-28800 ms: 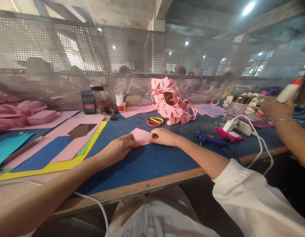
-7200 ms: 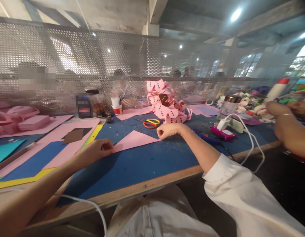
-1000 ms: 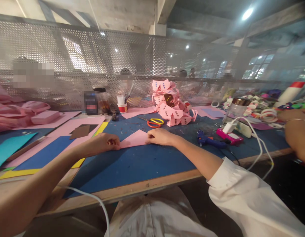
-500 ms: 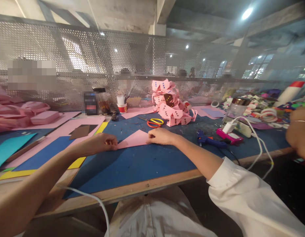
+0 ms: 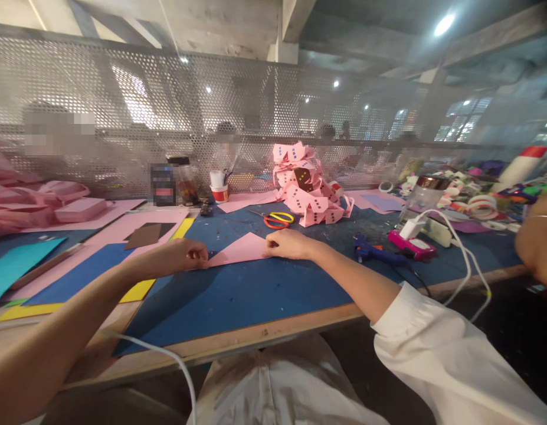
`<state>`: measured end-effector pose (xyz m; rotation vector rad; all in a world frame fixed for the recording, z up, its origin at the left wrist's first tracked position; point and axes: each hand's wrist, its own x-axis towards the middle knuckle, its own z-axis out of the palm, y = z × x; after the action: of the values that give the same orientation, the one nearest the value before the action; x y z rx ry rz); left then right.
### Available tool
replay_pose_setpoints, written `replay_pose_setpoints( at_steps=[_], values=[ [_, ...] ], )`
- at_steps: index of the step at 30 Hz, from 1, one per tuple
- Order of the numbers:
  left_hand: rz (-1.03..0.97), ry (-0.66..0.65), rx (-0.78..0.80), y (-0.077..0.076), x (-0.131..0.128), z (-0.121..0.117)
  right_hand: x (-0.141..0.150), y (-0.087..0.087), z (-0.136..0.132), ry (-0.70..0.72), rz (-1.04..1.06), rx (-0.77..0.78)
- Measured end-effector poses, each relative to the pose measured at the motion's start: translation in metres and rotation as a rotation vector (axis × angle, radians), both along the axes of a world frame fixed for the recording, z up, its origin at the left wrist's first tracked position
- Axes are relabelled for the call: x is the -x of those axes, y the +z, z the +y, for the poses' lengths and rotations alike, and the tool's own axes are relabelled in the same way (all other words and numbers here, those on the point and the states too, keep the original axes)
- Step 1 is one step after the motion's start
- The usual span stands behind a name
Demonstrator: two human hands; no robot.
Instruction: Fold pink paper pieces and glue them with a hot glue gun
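Observation:
A folded sheet of pink paper (image 5: pixel 241 249) lies on the blue table mat (image 5: pixel 255 295), its peak pointing away from me. My left hand (image 5: pixel 184 258) is closed on its left corner, thumb and fingers pinched together. On the other side my right hand (image 5: pixel 287 243) has its fingers curled down on the right part of the paper and hides that corner. Just beyond the paper lie scissors (image 5: pixel 277 221) with red and yellow handles. Behind my right hand stands a pile of folded pink paper pieces (image 5: pixel 306 189) with dark and blue dots.
To the right lie a blue glue gun (image 5: pixel 374 250), a magenta device (image 5: pixel 412 244) with a white cable, and a lidded jar (image 5: pixel 426 198). Coloured sheets (image 5: pixel 82 274) and pink boxes (image 5: pixel 81 210) fill the left. A co-worker's arm (image 5: pixel 539 242) reaches in at right.
Over the last second my left hand slides slightly left along the paper's edge, showing more of it. My right hand stays nearly still. Much earlier, both hands were closer together on the paper.

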<state>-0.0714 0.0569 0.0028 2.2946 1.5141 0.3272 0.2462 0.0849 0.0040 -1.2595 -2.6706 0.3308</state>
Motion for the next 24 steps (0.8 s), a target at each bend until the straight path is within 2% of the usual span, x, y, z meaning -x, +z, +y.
replay_pose_setpoints(
  at_steps=[3,8,12,20,24],
  values=[
    [0.098,-0.060,0.108,0.003,0.002,0.003,0.000,0.000,-0.001,-0.002,0.001,0.004],
    [0.152,-0.049,0.069,0.009,-0.001,-0.001,0.001,0.000,-0.002,-0.020,0.008,0.012],
    [0.104,-0.080,0.022,0.010,-0.012,-0.011,0.001,0.001,-0.002,-0.017,0.007,0.013],
    [-0.009,-0.033,-0.164,-0.013,-0.036,-0.011,0.001,0.001,-0.002,-0.017,0.000,0.008],
    [-0.006,-0.014,-0.173,-0.021,-0.036,-0.005,0.001,0.002,-0.002,-0.016,-0.008,0.010]
  ],
)
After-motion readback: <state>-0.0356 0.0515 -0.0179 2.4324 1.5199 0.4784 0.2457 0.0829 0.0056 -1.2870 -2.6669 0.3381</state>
